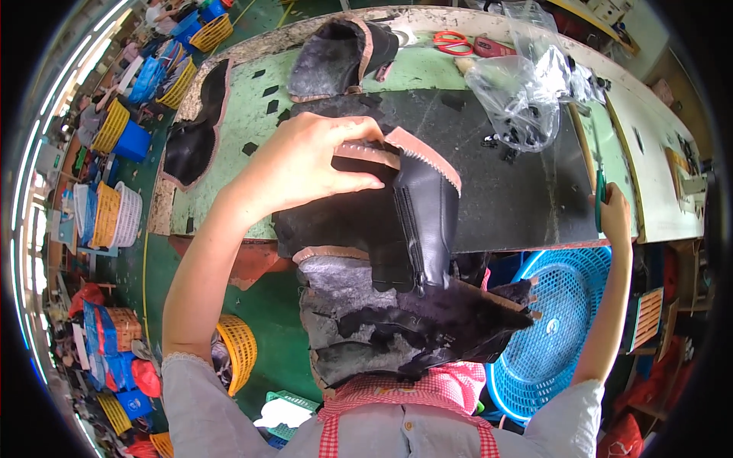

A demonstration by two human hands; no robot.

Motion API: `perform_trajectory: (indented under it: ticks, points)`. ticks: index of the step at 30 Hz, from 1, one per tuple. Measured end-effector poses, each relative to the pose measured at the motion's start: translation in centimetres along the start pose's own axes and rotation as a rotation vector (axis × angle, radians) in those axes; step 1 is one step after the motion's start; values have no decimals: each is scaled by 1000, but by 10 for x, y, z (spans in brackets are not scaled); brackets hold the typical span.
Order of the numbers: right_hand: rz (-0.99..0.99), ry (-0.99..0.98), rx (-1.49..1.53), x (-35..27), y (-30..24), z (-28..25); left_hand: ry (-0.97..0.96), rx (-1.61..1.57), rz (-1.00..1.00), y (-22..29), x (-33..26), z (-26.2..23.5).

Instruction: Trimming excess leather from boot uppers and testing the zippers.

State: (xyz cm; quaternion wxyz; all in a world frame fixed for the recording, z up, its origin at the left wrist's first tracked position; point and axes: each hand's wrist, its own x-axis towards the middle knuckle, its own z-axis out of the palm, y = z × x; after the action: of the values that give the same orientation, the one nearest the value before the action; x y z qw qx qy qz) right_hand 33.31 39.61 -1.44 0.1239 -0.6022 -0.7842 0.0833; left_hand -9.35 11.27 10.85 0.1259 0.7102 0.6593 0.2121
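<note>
My left hand (313, 160) pinches the pinkish toothed edge of a black boot upper (427, 221) between thumb and fingers. Down the front of this upper runs a black zip (412, 237), its pull hanging at the lower end. Over at the right end of the bench, my right hand (615, 214) is closed round green-handled scissors (600, 202), whose metal blades point away from me. Across my lap, below the zipped upper, lie more black boot uppers (397, 328) with grey fur lining showing. How the held upper joins those on my lap is hidden.
The green bench (252, 99) carries a black mat (527, 198) with dark scraps around it. Farther back are a fur-lined upper (328, 61), red-handled scissors (453, 43) and a clear plastic bag (515, 99). A black piece (195, 137) lies left; a blue basket (496, 382) stands lower right.
</note>
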Motion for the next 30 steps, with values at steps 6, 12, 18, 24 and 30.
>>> perform_trajectory:
  ticks: [6, 12, 18, 24, 30]
  points:
    - [-528, -202, 1209, -68, -187, -36, 10, 74, 218, 14, 5, -2]
    - [-536, -714, 1377, -82, -247, -40, 89, 16, 166, 33, 11, 12]
    - [-747, -456, 975, -96, -243, -36, 283, 61, 575, 16, 9, 21]
    - [-787, -336, 975, -101, -248, -33, 383, 78, 608, 1, 11, 26]
    - [-733, -280, 1088, -108, -231, -4, 334, -63, 337, 3, 18, 35]
